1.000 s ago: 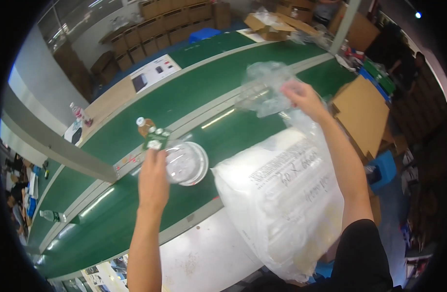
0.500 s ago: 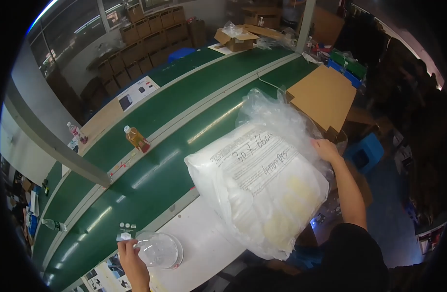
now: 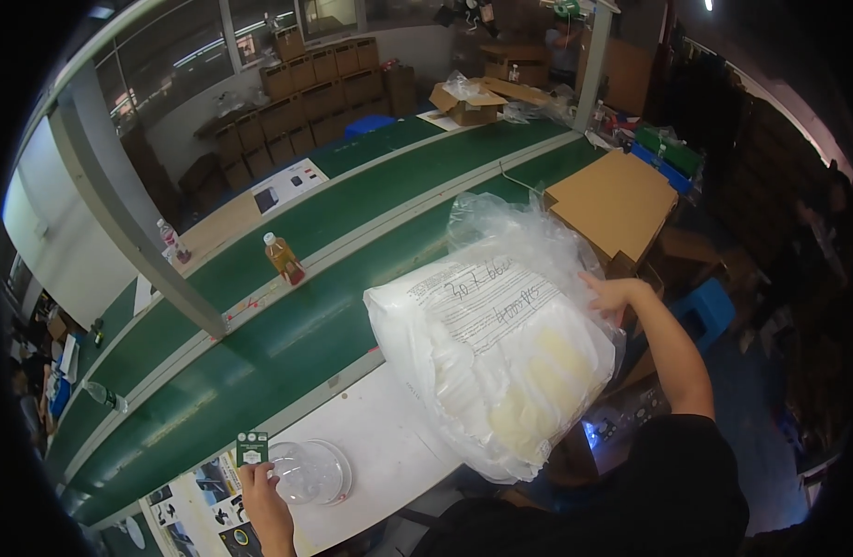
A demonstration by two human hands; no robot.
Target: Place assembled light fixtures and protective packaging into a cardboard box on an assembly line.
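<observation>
My left hand [image 3: 267, 501] is closed, pinching a small dark green card [image 3: 252, 448] between thumb and fingers. Beside it, on the white tabletop [image 3: 389, 418], sits a clear round plastic container [image 3: 310, 472]. A large, bulging white plastic bag [image 3: 501, 357] with printing and handwriting lies across the table and reaches past its near edge. Clear loose plastic [image 3: 505, 223] bunches up at its far end. My right hand [image 3: 612, 292] rests at the bag's right side, fingers apart against the plastic.
A green conveyor belt [image 3: 259, 371] runs behind the table. On its divider stands an amber drink bottle [image 3: 283, 258]; a clear bottle [image 3: 106, 396] lies farther left. Flat brown cardboard [image 3: 612, 204] and a blue stool [image 3: 710, 311] are at the right. A grey post [image 3: 129, 223] rises at the left.
The view has shifted slightly, so the background sits farther right and lower. My right hand's fingers have spread from a curled hold at the bag's edge. The green card stays at my left fingertips.
</observation>
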